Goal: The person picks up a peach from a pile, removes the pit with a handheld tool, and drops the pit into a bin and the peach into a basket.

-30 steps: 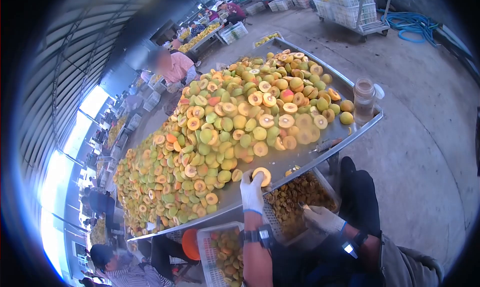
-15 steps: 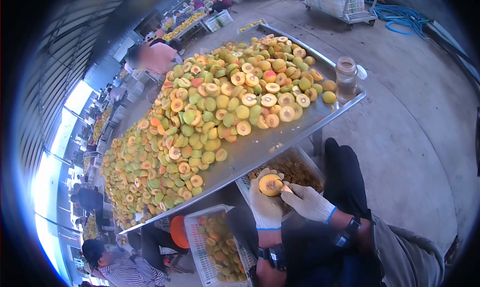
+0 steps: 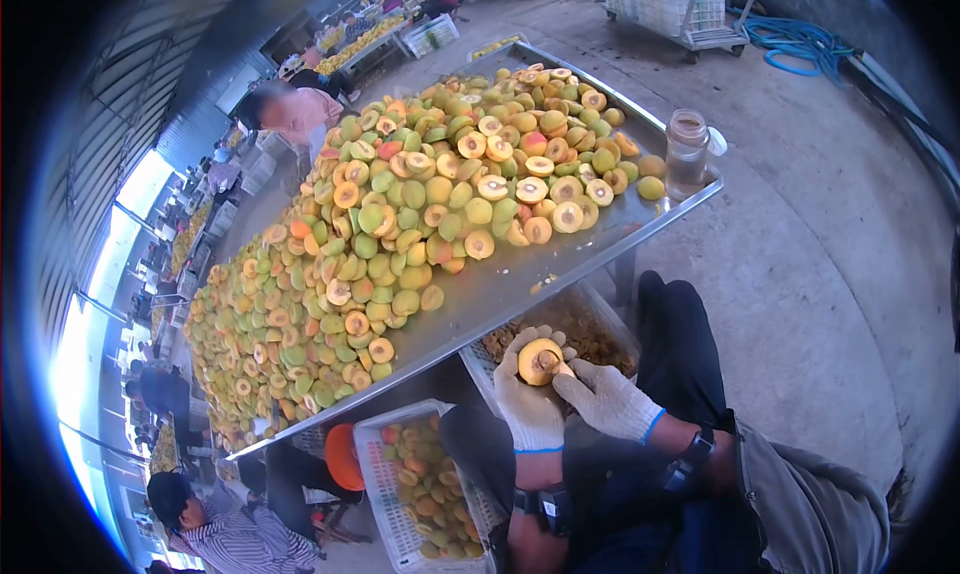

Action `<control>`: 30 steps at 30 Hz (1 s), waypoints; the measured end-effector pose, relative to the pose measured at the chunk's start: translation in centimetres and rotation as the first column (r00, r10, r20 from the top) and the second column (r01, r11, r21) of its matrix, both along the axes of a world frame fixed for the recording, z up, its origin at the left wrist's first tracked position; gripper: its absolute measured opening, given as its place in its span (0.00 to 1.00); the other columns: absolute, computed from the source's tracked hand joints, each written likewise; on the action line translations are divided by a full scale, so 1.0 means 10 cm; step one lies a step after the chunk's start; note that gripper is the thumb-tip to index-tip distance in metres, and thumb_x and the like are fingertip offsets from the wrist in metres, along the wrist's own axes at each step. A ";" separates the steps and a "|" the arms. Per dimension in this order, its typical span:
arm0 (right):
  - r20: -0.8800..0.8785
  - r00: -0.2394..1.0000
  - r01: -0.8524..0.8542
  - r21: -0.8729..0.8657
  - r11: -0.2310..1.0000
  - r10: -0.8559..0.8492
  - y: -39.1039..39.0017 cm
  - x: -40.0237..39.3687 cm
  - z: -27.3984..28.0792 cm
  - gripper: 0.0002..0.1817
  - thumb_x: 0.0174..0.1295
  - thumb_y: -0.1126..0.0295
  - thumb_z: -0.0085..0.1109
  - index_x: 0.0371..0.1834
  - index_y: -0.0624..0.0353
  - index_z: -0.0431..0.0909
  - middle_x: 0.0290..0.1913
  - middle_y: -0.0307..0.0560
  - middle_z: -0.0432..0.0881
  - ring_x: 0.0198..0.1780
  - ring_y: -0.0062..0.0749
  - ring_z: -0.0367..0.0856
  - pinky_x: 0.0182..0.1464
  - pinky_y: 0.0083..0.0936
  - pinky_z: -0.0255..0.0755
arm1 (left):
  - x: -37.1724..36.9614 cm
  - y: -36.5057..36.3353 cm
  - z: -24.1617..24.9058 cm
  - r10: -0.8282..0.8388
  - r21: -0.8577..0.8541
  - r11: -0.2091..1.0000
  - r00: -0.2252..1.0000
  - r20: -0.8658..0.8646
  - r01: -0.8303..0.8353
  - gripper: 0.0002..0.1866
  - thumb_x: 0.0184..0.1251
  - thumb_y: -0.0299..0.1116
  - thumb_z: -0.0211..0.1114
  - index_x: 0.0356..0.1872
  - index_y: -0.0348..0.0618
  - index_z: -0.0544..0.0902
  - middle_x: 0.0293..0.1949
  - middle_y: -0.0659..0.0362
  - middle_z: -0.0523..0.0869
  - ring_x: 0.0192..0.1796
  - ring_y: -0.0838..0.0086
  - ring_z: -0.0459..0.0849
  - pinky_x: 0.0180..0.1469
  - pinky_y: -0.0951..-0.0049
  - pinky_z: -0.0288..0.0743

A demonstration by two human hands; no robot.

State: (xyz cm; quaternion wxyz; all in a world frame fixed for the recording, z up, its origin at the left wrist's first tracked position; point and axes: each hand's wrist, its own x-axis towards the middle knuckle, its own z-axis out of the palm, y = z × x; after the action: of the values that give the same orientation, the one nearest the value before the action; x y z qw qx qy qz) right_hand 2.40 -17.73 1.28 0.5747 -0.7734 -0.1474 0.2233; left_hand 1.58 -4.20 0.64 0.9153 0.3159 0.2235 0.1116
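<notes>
My left hand (image 3: 527,402), in a white knitted glove, cups a halved peach (image 3: 534,363) with its yellow cut face up. A brownish stone or hollow shows at the middle of that face. My right hand (image 3: 612,404), gloved too, is closed around a small pitting tool (image 3: 564,370) with a pale handle, its working end at the fruit's centre. Both hands are over a white crate (image 3: 483,376) that holds brown pits or scraps. Beyond them, a large heap of halved peaches (image 3: 400,224) covers much of a metal table (image 3: 480,314).
A clear jar (image 3: 686,159) stands at the table's right corner. Below the table are a crate of peaches (image 3: 430,494) and an orange stool or bucket (image 3: 343,457). A person in stripes (image 3: 240,534) sits at lower left. A crate trolley (image 3: 670,14) and blue hose (image 3: 795,44) lie farther back.
The view has shifted slightly, and the tool's end has moved within the cut face of the peach, where more brown now shows. Both hands keep their hold.
</notes>
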 end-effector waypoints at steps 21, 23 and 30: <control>-0.143 0.969 -0.207 -0.038 0.978 0.200 -0.02 0.01 0.07 0.27 0.82 0.49 0.46 0.55 0.65 0.83 0.44 0.66 0.88 0.50 0.60 0.88 0.52 0.45 0.78 | -0.03 -0.07 0.06 0.084 0.161 0.985 0.990 -0.114 -0.065 0.29 0.84 0.56 0.52 0.39 0.35 0.83 0.31 0.46 0.87 0.28 0.61 0.85 0.32 0.63 0.83; -0.173 0.961 -0.223 -0.035 0.974 0.214 -0.03 0.00 0.09 0.27 0.82 0.49 0.46 0.57 0.65 0.83 0.45 0.66 0.88 0.51 0.60 0.88 0.53 0.43 0.78 | -0.03 -0.07 0.05 0.103 0.202 0.976 0.987 -0.127 -0.076 0.31 0.84 0.57 0.52 0.36 0.35 0.83 0.30 0.47 0.87 0.27 0.61 0.85 0.31 0.64 0.83; 0.043 0.985 -0.168 0.006 0.986 0.168 0.01 -0.11 -0.13 0.27 0.82 0.48 0.47 0.44 0.62 0.84 0.27 0.46 0.83 0.32 0.33 0.83 0.38 0.35 0.75 | -0.07 -0.05 0.00 0.095 0.307 0.950 0.988 -0.119 -0.054 0.32 0.86 0.56 0.49 0.36 0.34 0.83 0.29 0.45 0.88 0.28 0.61 0.86 0.33 0.64 0.84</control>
State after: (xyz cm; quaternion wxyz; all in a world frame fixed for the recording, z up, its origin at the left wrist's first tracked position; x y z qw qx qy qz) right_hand 1.28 -17.62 0.00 0.5544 -0.7598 -0.2253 0.2539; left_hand 0.90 -4.67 0.59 0.8344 0.4505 0.2756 0.1578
